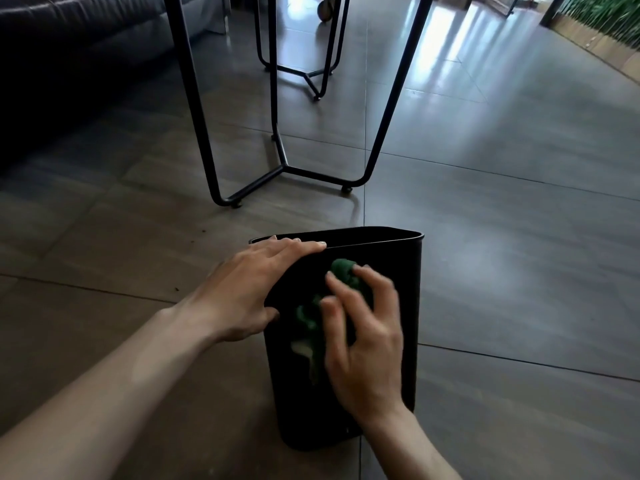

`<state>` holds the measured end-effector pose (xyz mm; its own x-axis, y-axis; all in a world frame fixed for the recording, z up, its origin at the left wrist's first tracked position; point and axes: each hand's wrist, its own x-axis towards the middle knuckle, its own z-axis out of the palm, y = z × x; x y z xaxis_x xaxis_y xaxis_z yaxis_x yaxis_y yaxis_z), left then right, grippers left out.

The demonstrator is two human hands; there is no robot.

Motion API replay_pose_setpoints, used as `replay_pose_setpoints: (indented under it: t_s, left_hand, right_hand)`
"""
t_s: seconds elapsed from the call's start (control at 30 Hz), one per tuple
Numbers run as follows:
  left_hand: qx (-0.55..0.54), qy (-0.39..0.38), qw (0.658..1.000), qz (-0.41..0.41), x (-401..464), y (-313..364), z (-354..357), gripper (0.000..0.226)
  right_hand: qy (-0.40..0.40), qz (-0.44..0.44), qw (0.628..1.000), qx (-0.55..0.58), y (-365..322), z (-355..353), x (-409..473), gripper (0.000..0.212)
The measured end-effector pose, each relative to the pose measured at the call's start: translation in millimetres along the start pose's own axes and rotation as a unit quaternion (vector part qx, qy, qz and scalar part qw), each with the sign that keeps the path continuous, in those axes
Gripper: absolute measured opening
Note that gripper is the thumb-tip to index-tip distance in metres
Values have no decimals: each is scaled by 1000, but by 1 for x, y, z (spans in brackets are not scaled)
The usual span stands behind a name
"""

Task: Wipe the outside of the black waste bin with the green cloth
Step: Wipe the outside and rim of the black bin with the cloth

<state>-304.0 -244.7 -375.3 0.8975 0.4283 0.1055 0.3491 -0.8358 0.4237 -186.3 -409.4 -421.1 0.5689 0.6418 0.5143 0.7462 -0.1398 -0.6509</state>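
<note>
- On the grey tiled floor [502, 237], near the bottom middle of the view, the black waste bin [394, 271] stands upright with its open top showing
- the left hand [249, 292] lies over the bin's near left rim, fingers spread flat along the edge and the thumb against the near wall, steadying rather than gripping
- the right hand [367, 344] presses the green cloth [343, 271] against the bin's near outer wall; its fingers are spread apart and curled over the bunched cloth, blurred with motion
- the cloth shows above and to the left of the fingers, crumpled, touching the wall
- beyond the bin, well apart from it, a black metal table frame [277, 133] rests on the tiles
- a dark sofa [69, 46] fills the upper left corner
</note>
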Motion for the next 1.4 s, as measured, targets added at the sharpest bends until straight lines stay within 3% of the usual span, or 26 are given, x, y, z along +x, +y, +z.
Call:
replay_pose_setpoints:
  t_s: [0.1, 0.2, 0.23, 0.33, 0.43, 0.5, 0.63, 0.73, 0.8, 0.9, 1.0, 1.07, 1.13, 1.23, 1.3, 1.4]
  left_hand:
    - [-1, 2, 1000, 2, 0, 0, -1, 107]
    - [0, -5, 1000, -7, 0, 0, -1, 113]
    - [0, -10, 1000, -13, 1, 0, -1, 115]
    - [-1, -15, 1000, -17, 1, 0, -1, 120]
    - [-4, -12, 1000, -9, -1, 3, 1, 122]
    - [1, -4, 1000, 0, -1, 3, 2, 121]
    - [-1, 12, 1000, 22, -2, 4, 3, 110]
    - [-10, 20, 999, 23, -3, 5, 3, 103]
    - [-4, 18, 1000, 22, -3, 4, 2, 105]
    - [6, 4, 1000, 9, -2, 6, 1, 115]
    - [-2, -2, 1000, 7, -3, 10, 4, 118]
    - [-2, -1, 1000, 12, -1, 11, 4, 118]
    - [2, 3, 1000, 31, 1, 11, 5, 115]
    - [-15, 18, 998, 50, 3, 12, 6, 102]
    - [-18, 25, 998, 51, 3, 11, 6, 97]
    - [-10, 21, 999, 37, 5, 10, 5, 106]
  right_hand:
    - [-88, -103, 982, -130, 9, 2, -19, 63]
    - [-131, -143, 961, -199, 29, 0, -33, 75]
    - [-137, -167, 955, -201, 35, -1, -39, 72]
    - [-143, -313, 916, -207, 57, -6, -69, 35]
    - [-215, -380, 873, -218, 69, -18, -78, 38]
    - [-191, -367, 891, -189, 66, -21, -61, 38]
    - [-84, -184, 976, -83, 42, -15, 2, 72]
    - [-60, -179, 979, -78, 32, -6, 17, 60]
    - [-97, -251, 957, -107, 40, -3, -8, 52]
    - [-187, -418, 870, -181, 68, -9, -65, 33]
    - [-264, -481, 792, -268, 85, -25, -89, 43]
    - [-242, -471, 810, -252, 82, -29, -75, 42]
    - [-195, -407, 869, -204, 71, -28, -44, 37]
    - [-105, -279, 944, -145, 52, -27, 10, 51]
    - [-82, -256, 953, -143, 48, -22, 23, 52]
    - [-121, -357, 910, -174, 62, -13, -17, 35]
